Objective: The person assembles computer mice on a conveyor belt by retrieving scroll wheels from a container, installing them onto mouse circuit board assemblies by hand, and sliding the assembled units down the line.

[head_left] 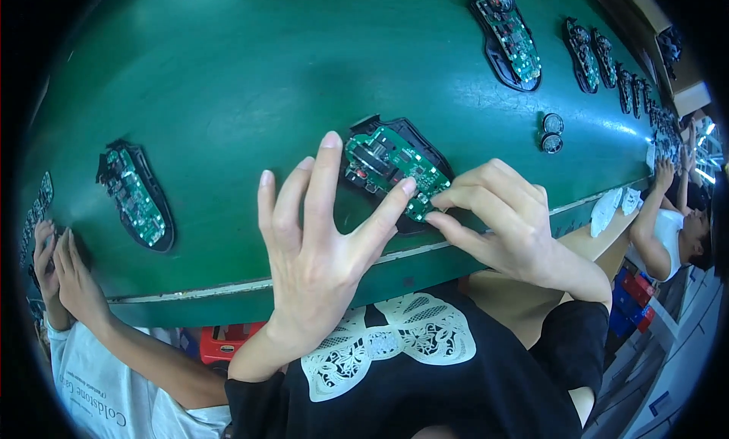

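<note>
A green circuit board [411, 162] with a dark wheel at its far left end rests over a black mouse shell [430, 144] on the bench in front of me. The thumb of my left hand [311, 245] presses on the board near its right end. My other left fingers are stretched and spread beside it, holding nothing. At the board's near right end, my right hand [505, 219] pinches its edge between thumb and index finger. Whether a small part is also between those fingertips is hidden.
Mouse halves with boards lie at left [137, 200], at the far right [512, 40], and in a row toward the right end. Two small round parts [552, 133] sit on the green bench [250, 67]. Co-workers' hands [72, 276] are at both sides.
</note>
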Motion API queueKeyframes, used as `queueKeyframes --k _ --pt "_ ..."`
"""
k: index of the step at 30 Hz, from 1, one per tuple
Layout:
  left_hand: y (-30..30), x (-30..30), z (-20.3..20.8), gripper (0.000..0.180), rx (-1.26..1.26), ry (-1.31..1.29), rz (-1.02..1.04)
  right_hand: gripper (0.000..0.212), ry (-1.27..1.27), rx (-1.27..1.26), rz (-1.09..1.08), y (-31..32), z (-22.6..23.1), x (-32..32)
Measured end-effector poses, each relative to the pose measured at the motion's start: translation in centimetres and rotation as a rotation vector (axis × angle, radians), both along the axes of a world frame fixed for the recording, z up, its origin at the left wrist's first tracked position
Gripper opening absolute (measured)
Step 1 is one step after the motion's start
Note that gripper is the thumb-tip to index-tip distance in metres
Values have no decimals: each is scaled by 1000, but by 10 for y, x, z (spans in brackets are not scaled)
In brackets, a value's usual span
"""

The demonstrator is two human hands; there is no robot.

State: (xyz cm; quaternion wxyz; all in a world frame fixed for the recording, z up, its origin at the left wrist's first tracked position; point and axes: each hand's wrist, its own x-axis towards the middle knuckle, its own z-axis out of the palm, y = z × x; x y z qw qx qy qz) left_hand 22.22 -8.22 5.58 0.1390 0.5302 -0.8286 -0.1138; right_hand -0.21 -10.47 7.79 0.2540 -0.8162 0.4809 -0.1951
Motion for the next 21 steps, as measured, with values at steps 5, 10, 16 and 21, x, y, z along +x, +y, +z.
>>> queueKeyframes --k 5,10,16,21 --pt "1 1 2 63 60 19 -23 18 -55 -43 -33 0 -9 5" --pt "1 -1 4 65 74 2 -24 16 -77 16 -109 2 -7 9" --pt "-1 -5 -1 64 62 -5 -33 16 -85 48 -64 -3 -7 4" --pt "-3 -9 -4 62 64 9 -41 15 -106 81 -24 -7 -8 -3"
